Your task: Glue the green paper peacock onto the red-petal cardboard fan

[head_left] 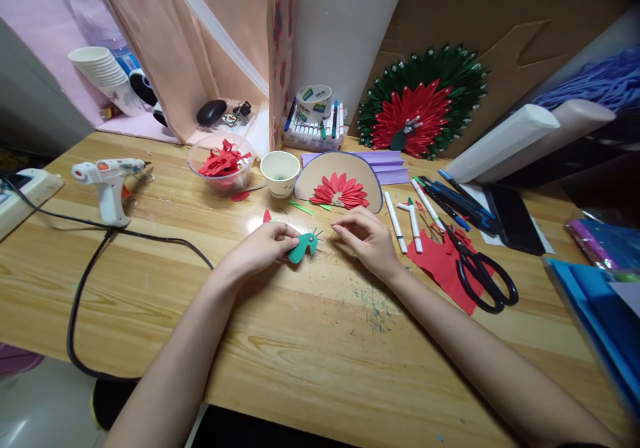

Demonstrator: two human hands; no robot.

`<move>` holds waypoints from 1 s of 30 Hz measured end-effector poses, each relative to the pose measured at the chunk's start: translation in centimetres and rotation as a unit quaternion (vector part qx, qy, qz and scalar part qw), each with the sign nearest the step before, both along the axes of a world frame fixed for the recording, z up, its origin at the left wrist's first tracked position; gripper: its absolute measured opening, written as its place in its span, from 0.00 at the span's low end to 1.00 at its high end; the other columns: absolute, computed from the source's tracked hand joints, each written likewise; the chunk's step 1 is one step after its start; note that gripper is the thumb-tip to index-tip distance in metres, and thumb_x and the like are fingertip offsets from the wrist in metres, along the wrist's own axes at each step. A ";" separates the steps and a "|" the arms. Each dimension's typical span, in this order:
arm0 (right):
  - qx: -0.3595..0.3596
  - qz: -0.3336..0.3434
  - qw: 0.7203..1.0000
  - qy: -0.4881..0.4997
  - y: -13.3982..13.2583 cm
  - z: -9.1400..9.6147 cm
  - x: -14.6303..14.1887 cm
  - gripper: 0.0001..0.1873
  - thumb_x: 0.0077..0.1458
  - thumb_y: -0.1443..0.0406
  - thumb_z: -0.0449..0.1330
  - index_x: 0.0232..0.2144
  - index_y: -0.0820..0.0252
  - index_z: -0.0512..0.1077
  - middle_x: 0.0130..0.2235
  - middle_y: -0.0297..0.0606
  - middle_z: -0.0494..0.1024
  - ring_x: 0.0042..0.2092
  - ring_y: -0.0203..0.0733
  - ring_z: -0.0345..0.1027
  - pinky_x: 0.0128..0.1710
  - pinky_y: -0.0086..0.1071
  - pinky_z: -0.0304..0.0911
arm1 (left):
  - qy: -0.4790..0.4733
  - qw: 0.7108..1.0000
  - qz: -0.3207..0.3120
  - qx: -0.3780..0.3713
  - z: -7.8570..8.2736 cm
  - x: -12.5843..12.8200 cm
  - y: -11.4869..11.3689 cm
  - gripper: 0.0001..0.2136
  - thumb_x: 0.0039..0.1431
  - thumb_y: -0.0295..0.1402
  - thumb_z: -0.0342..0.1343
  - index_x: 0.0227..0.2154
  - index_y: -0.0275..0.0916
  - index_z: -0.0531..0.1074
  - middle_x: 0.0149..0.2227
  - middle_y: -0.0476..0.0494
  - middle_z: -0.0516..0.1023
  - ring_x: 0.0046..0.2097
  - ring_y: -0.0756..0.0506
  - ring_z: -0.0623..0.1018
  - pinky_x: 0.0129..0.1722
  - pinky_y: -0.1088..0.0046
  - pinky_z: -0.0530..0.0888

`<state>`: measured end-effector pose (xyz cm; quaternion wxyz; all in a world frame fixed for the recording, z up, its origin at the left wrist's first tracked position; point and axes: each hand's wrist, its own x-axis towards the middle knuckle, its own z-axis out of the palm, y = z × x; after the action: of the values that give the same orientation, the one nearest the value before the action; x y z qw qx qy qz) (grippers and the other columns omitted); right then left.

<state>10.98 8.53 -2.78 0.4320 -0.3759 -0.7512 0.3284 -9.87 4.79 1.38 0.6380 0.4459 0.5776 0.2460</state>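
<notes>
My left hand (pixel 263 247) pinches a small teal paper bird shape (pixel 303 247) against the wooden table (pixel 300 355). Thin green strips stick out at the bird's head. My right hand (pixel 366 238) hovers just right of it, fingers curled in a pinch; whatever they hold is too small to name. Behind both hands lies a half-round card with a fan of red paper petals (pixel 340 191).
A glue gun (pixel 111 180) with a black cord stands at the left. A clear bowl of red paper scraps (pixel 222 163), a paper cup (pixel 280 173), white markers (pixel 406 221), black scissors (pixel 480 271) on red paper, and a finished red-green peacock fan (pixel 423 105) surround the work.
</notes>
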 end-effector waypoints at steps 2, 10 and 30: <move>0.014 0.021 0.999 -0.024 -0.2 0.1 0.0 0.03 0.54 0.67 0.59 0.32 0.58 0.74 0.31 0.36 0.72 0.33 0.38 0.66 0.31 0.33 0.62 | 0.008 1.000 -0.007 0.005 -0.1 0.1 -0.1 0.06 0.55 0.26 0.51 0.28 0.32 0.72 0.25 0.46 0.75 0.26 0.52 0.73 0.30 0.76 0.68; 0.042 0.029 0.997 -0.059 -0.4 0.3 0.0 0.03 0.54 0.68 0.59 0.32 0.57 0.74 0.31 0.36 0.73 0.33 0.38 0.66 0.31 0.34 0.61 | 0.004 0.999 -0.038 0.027 -0.2 0.0 -0.1 0.07 0.56 0.26 0.50 0.28 0.32 0.73 0.23 0.47 0.74 0.25 0.52 0.73 0.29 0.77 0.67; 0.056 0.028 0.998 -0.029 -0.5 0.5 0.2 0.03 0.53 0.69 0.60 0.31 0.57 0.72 0.31 0.35 0.72 0.33 0.37 0.65 0.30 0.34 0.61 | 0.015 0.997 -0.063 0.045 -0.2 0.1 -0.2 0.06 0.55 0.28 0.50 0.29 0.33 0.73 0.25 0.47 0.75 0.25 0.52 0.72 0.28 0.76 0.67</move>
<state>11.14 8.03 -2.30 0.4208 -0.3390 -0.7911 0.2866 -9.82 4.55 1.19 0.6228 0.5135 0.5462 0.2241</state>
